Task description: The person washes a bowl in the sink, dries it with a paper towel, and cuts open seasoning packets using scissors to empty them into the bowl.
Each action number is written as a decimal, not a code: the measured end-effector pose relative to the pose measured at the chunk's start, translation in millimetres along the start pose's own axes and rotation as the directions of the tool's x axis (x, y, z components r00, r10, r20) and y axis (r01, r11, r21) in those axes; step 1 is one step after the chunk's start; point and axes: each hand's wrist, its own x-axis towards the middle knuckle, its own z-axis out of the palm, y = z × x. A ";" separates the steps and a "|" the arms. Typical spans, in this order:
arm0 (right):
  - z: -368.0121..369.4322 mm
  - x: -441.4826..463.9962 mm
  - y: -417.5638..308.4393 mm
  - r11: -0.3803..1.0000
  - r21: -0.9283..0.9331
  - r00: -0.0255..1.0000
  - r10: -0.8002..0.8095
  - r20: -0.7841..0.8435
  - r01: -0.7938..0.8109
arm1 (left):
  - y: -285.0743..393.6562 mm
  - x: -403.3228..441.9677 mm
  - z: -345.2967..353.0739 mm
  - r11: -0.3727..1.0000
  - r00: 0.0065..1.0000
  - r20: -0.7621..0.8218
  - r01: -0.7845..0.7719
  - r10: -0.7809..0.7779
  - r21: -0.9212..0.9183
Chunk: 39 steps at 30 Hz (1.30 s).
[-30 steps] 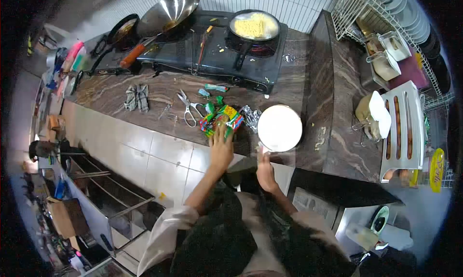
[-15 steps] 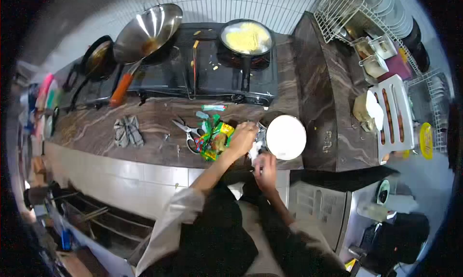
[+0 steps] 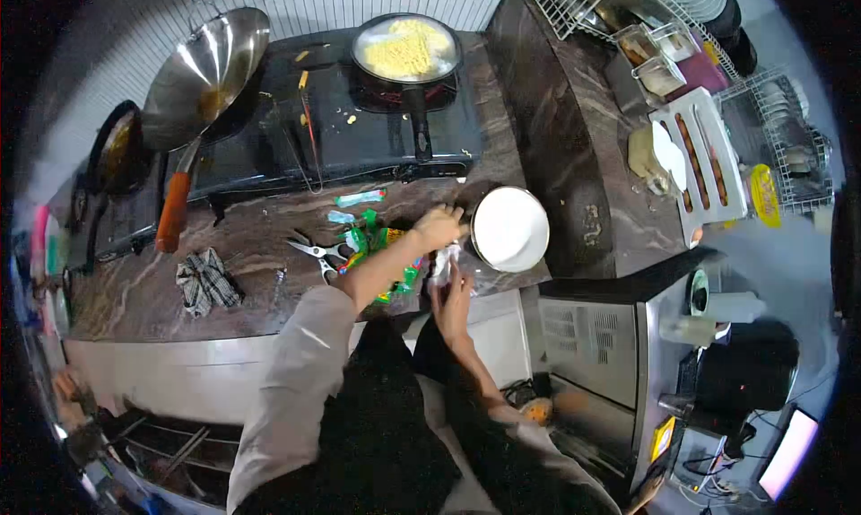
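My left hand is closed beside the left rim of a white round bowl, fingertips at the upper end of a silvery-white sachet. The fingers of my right hand close on the sachet's lower end, near the counter's front edge. Under and left of my left forearm lie crumpled green and yellow packets, partly hidden. Scissors rest with blades apart left of them. A small blue-white wrapper strip sits behind the packets.
On the black stove, a pan holds a yellow noodle block in whitish liquid. A steel wok with an orange handle and tongs are farther left. A checked cloth lies on the counter; a slotted white tray is at right.
The view has shifted, so the stove and counter sit farther left. Both hands stay beside the bowl; my right hand's fingers now reach up along the sachet.
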 end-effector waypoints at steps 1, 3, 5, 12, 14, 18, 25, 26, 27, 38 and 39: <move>-0.3 0.3 1.7 0.976 -0.174 0.991 -0.137 -0.006 0.133 | -3.7 1.4 -0.9 0.999 1.000 0.029 -0.014 0.013 0.033; -2.4 4.9 4.5 0.787 -0.495 0.916 -0.398 0.050 0.369 | -12.8 3.2 -15.2 0.997 0.998 0.057 -0.026 0.022 0.076; -6.2 9.8 8.9 0.749 -0.486 0.883 -0.454 0.120 0.451 | -20.0 -0.8 -39.3 0.996 0.985 0.147 0.087 -0.086 -0.002; -41.4 45.0 -3.2 0.778 -0.343 0.817 -0.353 0.456 0.527 | -53.3 -61.1 -87.6 0.722 0.808 -0.320 0.177 -0.494 -0.669; -32.8 54.4 -17.1 0.689 -0.493 0.831 -0.312 0.461 0.532 | -44.3 -95.1 -102.4 0.512 0.694 -0.242 0.209 -0.678 -0.833; 7.7 97.0 -58.3 0.451 -0.579 0.724 -0.542 0.426 0.679 | -18.9 -155.6 -106.9 0.283 0.572 -0.130 0.186 -0.810 -0.941; 13.9 142.4 -60.3 0.370 -0.570 0.679 -0.373 0.632 0.734 | 8.2 -223.4 -111.8 -0.095 0.239 0.113 0.086 -0.964 -0.992; 8.5 147.4 -59.8 0.475 -0.474 0.669 -0.469 0.576 0.741 | 10.7 -227.5 -113.7 -0.121 0.234 0.135 0.076 -0.963 -0.990; 4.0 152.1 -58.8 0.469 -0.465 0.658 -0.469 0.589 0.751 | 13.8 -230.5 -114.4 -0.146 0.234 0.158 0.065 -0.959 -0.987; -4.8 87.3 -94.0 0.883 0.012 0.712 -0.386 0.586 0.469 | 44.7 -129.2 -85.1 0.017 0.294 0.074 0.294 -0.953 -0.956; -2.2 81.3 -95.8 0.808 -0.111 0.700 -0.422 0.576 0.578 | 48.5 -118.5 -86.7 0.027 0.322 0.086 0.332 -0.943 -0.943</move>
